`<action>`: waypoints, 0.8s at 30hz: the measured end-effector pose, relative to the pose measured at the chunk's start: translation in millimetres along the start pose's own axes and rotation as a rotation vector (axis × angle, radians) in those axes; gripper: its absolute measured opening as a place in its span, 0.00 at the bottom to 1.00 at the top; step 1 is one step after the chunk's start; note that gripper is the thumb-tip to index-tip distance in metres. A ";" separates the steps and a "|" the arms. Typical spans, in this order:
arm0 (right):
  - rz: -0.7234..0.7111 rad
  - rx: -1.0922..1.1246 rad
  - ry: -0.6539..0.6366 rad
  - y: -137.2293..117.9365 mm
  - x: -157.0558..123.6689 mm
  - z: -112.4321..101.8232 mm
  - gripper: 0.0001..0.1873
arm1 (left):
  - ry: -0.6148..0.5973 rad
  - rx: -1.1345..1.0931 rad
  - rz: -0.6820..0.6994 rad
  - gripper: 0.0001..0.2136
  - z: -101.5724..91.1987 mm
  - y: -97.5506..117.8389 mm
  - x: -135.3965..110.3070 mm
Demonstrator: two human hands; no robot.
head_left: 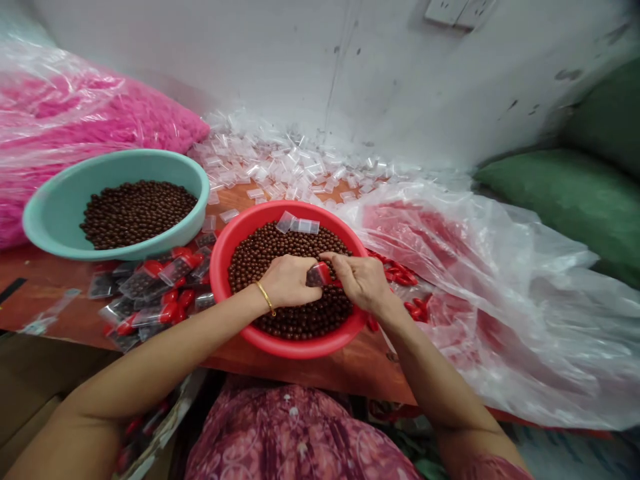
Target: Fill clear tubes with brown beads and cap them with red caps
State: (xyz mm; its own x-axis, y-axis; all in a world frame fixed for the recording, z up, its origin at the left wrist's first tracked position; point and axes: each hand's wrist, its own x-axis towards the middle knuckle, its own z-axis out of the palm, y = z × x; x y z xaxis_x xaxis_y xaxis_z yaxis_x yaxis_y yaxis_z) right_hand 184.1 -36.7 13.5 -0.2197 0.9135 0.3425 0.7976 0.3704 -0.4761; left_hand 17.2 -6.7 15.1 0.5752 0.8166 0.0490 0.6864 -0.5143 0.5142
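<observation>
A red basin (235, 247) full of small brown beads (300, 317) stands at the table's front edge. Both hands meet over it. My left hand (289, 280), with a gold bangle on the wrist, and my right hand (363, 280) pinch a small clear bag (319, 274) between them; the bag holds beads and a red piece. A few empty little bags (300, 224) lie on the beads at the basin's far side.
A teal basin (55, 207) of brown beads stands at the left. Filled small bags (150, 293) lie between the basins. Empty clear bags (280, 163) are heaped by the wall. Large plastic sacks: pink (60, 113) left, clear with red pieces (480, 280) right, green (565, 193) far right.
</observation>
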 end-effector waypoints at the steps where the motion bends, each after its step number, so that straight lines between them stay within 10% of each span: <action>1: 0.075 0.090 0.059 1.4 1.8 2.2 0.30 | -0.021 0.034 0.014 0.08 0.1 1.3 0.3; 4: 0.284 0.493 0.168 -1.8 7.3 17.2 0.32 | -0.072 0.115 0.062 0.10 1.9 4.7 0.5; 9: 0.474 1.003 -0.041 -14.5 14.9 37.7 0.39 | -0.118 0.249 0.146 0.14 5.2 9.4 -3.5; 19: 0.218 0.743 0.014 -19.9 14.1 45.2 0.37 | -0.147 0.348 0.236 0.12 12.5 -2.8 -0.9; 24: 0.308 0.853 0.358 7.4 5.2 14.8 0.37 | 0.112 0.259 0.145 0.09 -14.0 2.8 -7.2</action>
State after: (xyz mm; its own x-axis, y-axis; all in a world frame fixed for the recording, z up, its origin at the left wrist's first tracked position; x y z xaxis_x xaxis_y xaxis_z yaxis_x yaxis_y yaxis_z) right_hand 180.6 -26.7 -0.3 0.2266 0.9375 0.2640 0.0861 0.2507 -0.9642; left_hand 8.8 -10.4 28.2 0.6327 0.7461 0.2073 0.6993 -0.6655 0.2609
